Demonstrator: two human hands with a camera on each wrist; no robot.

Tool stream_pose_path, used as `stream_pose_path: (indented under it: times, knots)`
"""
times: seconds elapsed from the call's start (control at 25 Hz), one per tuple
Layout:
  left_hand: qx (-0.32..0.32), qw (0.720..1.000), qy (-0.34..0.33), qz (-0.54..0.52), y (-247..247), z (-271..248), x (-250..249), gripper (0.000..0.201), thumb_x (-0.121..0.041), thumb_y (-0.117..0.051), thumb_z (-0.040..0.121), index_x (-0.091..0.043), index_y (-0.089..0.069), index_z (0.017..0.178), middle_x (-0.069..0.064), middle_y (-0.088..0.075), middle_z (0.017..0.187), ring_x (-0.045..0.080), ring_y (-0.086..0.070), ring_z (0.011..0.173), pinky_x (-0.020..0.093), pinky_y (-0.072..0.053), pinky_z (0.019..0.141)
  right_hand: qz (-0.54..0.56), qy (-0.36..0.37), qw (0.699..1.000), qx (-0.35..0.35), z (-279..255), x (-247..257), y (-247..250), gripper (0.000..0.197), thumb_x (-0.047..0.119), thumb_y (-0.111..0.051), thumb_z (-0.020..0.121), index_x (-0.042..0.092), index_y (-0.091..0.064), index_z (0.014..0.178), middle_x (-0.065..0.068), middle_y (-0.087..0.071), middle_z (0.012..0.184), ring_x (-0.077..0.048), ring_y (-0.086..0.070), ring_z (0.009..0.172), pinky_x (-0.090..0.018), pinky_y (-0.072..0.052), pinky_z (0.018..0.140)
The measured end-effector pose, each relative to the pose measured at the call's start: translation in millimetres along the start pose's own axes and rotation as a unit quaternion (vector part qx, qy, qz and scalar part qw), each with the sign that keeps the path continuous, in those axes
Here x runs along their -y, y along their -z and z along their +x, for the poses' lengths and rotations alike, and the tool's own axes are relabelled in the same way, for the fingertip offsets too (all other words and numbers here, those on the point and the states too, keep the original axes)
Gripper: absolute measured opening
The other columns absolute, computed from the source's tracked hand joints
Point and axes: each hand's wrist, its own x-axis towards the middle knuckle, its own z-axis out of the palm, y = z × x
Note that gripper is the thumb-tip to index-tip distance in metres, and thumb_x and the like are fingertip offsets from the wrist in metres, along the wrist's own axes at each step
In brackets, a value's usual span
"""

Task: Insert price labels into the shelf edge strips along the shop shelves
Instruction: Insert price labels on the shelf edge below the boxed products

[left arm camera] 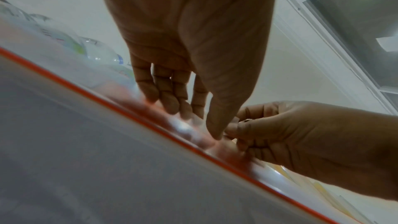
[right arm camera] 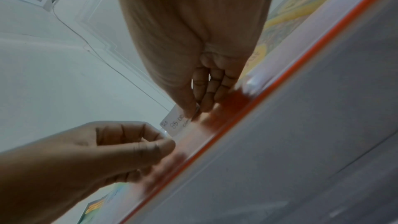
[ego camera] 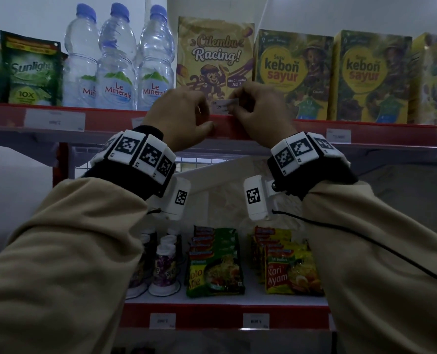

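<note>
Head view: both hands are working at the red shelf edge strip point(ego camera: 314, 129), right hand point(ego camera: 259, 111) pinching the price label point(ego camera: 225, 105) while left hand point(ego camera: 180, 116) is pinching the strip lip, apparently opening it.

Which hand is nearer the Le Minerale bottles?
Left. The left hand is just right of the bottles; the right hand is farther right, holding the price label.

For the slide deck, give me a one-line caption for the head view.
Both hands, left and right, pinch a price label at the red shelf strip, below a yellow box.
</note>
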Motion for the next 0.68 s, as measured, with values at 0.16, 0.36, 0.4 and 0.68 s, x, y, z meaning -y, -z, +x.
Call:
stream_pose_path:
  times: [0.16,0.36,0.4,0.68]
  knots:
    - [-0.02,0.995,0.021,-0.092,-1,-2,4,0.028,-0.028,-0.069,0.084,-0.013,-0.061,0.106,0.003,-0.061,0.086,0.021,-0.058,0.084,0.033,-0.047,0.08,-0.001,0.025,0.999,0.022,-2,4,-5,0.014,0.016,-0.061,0.087,0.011,-0.069,0.096,0.004,-0.061,0.078,-0.01,-0.054,0.073,-0.023,-0.042,0.067]
    - [-0.028,0.999,0.01,-0.045,-11,-3,5,0.019,-0.026,-0.063,0.088,-0.015,-0.066,0.103,0.011,-0.054,0.104,0.026,-0.051,0.1,0.03,-0.036,0.082,-0.027,0.016,0.996,0.087,2,4,6,0.016,0.019,-0.064,0.085,0.013,-0.068,0.099,0.0,-0.063,0.084,-0.012,-0.056,0.081,-0.025,-0.043,0.072]
    - [-0.024,0.999,0.012,-0.047,-11,-2,6,0.02,-0.028,-0.063,0.088,-0.016,-0.066,0.103,0.011,-0.053,0.104,0.026,-0.05,0.101,0.031,-0.037,0.082,-0.033,0.013,0.995,0.096,3,4,8,0.016,0.021,-0.065,0.085,0.014,-0.069,0.099,0.001,-0.062,0.083,-0.011,-0.055,0.08,-0.022,-0.041,0.071]
    - [-0.006,0.999,0.001,-0.041,-8,-4,7,0.026,-0.036,-0.061,0.09,-0.014,-0.064,0.104,0.005,-0.05,0.101,0.023,-0.05,0.099,0.033,-0.04,0.085,-0.114,0.015,0.977,0.179,7,9,15,0.024,0.026,-0.064,0.088,0.013,-0.066,0.109,0.003,-0.055,0.09,-0.01,-0.049,0.083,-0.019,-0.033,0.067]
